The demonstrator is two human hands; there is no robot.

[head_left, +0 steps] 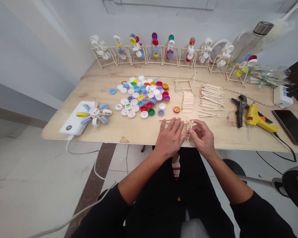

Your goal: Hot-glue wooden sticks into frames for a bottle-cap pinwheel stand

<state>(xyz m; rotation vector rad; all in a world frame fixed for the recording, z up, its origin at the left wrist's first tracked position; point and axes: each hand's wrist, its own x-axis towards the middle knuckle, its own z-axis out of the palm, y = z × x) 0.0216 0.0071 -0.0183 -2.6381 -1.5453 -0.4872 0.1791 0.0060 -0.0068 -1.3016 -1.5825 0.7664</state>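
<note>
Near the table's front edge lies a small frame of wooden sticks (188, 136), partly covered by both hands. My left hand (171, 136) rests flat over its left part, fingers stretched out. At its right side, my right hand (202, 136) pinches a short wooden stick (191, 125) between thumb and index finger. Behind the hands are a bundle of short sticks (187, 102), a pile of longer sticks (212, 97) and a standing stick frame (185, 84). A red and yellow cap (176, 109) lies just behind my left hand.
Many coloured bottle caps (141, 96) spread left of centre. A wheel of caps (95, 113) stands on a white box (75, 120) at left. Several cap wheels on stick frames line the wall. At right are pliers (241, 110), a yellow glue gun (259, 119) and a phone (291, 126).
</note>
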